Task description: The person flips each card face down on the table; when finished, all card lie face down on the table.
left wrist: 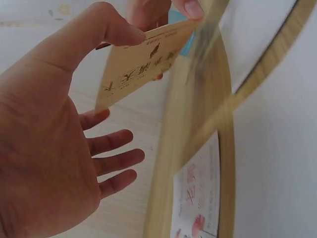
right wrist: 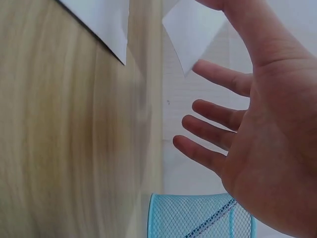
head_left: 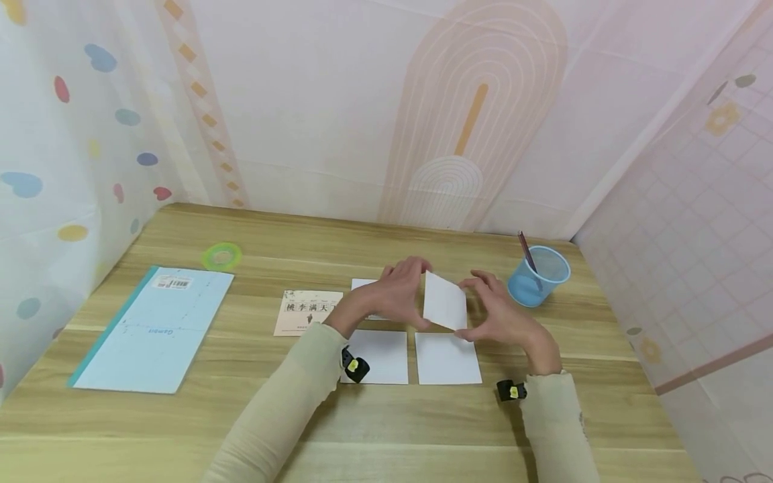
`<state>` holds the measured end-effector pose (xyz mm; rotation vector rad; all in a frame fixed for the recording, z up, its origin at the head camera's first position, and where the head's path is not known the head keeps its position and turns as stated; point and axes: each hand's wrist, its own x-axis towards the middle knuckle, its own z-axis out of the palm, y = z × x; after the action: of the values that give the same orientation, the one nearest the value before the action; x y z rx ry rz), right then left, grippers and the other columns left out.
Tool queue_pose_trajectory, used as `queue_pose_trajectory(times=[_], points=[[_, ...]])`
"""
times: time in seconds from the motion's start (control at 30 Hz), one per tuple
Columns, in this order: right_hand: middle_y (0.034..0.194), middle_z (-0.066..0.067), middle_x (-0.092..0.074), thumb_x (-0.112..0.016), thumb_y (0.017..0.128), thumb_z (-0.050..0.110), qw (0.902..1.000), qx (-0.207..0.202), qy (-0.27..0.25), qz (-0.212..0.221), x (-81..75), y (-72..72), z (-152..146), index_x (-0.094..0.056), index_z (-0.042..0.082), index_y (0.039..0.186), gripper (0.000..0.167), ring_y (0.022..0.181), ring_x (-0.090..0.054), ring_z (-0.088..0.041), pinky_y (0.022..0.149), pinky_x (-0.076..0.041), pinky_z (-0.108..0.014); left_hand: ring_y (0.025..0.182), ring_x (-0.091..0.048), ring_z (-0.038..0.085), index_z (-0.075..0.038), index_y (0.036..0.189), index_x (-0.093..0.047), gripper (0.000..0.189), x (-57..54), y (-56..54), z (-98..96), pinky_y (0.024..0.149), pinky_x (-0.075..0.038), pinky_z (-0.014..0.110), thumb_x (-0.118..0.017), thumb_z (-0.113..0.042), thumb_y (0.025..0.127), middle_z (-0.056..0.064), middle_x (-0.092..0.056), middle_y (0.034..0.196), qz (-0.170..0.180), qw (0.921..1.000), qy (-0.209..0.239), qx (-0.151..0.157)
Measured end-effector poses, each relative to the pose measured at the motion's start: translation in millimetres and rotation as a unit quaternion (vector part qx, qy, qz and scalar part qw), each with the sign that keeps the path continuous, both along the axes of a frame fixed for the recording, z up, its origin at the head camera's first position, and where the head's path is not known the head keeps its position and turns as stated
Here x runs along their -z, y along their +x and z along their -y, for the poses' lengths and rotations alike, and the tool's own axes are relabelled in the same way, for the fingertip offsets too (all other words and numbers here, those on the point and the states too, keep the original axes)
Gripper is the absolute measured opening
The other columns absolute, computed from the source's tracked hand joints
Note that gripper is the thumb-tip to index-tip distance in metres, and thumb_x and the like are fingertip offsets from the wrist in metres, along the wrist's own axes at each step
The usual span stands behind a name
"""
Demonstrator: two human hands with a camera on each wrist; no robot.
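A small card (head_left: 445, 302) stands raised and tilted above the desk between my two hands, its white back showing in the head view. Its other face carries printed Chinese characters, as the left wrist view of the card (left wrist: 133, 69) shows. My left hand (head_left: 395, 295) pinches one edge between thumb and index finger, other fingers spread. On the opposite edge, the thumb and index finger of my right hand (head_left: 504, 314) pinch it too. Below lie two white cards, one at left (head_left: 380, 355) and one at right (head_left: 448, 360). A third (head_left: 362, 285) is partly hidden by my left hand.
A beige printed card (head_left: 308, 312) lies left of the white ones. Farther left are a light blue notebook (head_left: 153, 329) and a green tape roll (head_left: 221, 255). A blue mesh pen cup (head_left: 537, 275) stands beyond my right hand, against the curtained back (head_left: 338, 114).
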<state>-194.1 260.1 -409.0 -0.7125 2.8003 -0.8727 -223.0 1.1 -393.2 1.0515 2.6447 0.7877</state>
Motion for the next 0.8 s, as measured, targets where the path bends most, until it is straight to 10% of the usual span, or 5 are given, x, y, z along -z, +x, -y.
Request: queue_pose_trajectory(times=[0.27,0.8], points=[[0.149,-0.021,-0.029,-0.089,0.069,0.039,0.9993,-0.016,0.032,0.009,6.8,-10.7,-2.9,-0.047,0.01,0.135,0.083,0.134,-0.027,-0.042,0.102,-0.032,-0.061,0.13,-0.031,0.027,-0.013,0.14,-0.037,0.093,13.7,-2.1,9.6,0.101,-0.024,0.047,-0.078,-0.06,0.072,0.008,-0.035,0.139,-0.005,0.9948,-0.097,-0.031],[0.15,-0.019,-0.029,-0.086,0.07,0.046,0.9973,-0.017,0.054,0.047,12.1,-20.1,-5.5,-0.049,0.011,0.138,0.085,0.137,-0.021,-0.04,0.106,-0.022,-0.064,0.141,-0.018,0.032,-0.017,0.145,-0.039,0.095,35.9,-4.6,12.5,0.108,-0.018,0.055,-0.075,-0.065,0.072,0.012,-0.025,0.151,0.006,0.9912,-0.12,-0.056]])
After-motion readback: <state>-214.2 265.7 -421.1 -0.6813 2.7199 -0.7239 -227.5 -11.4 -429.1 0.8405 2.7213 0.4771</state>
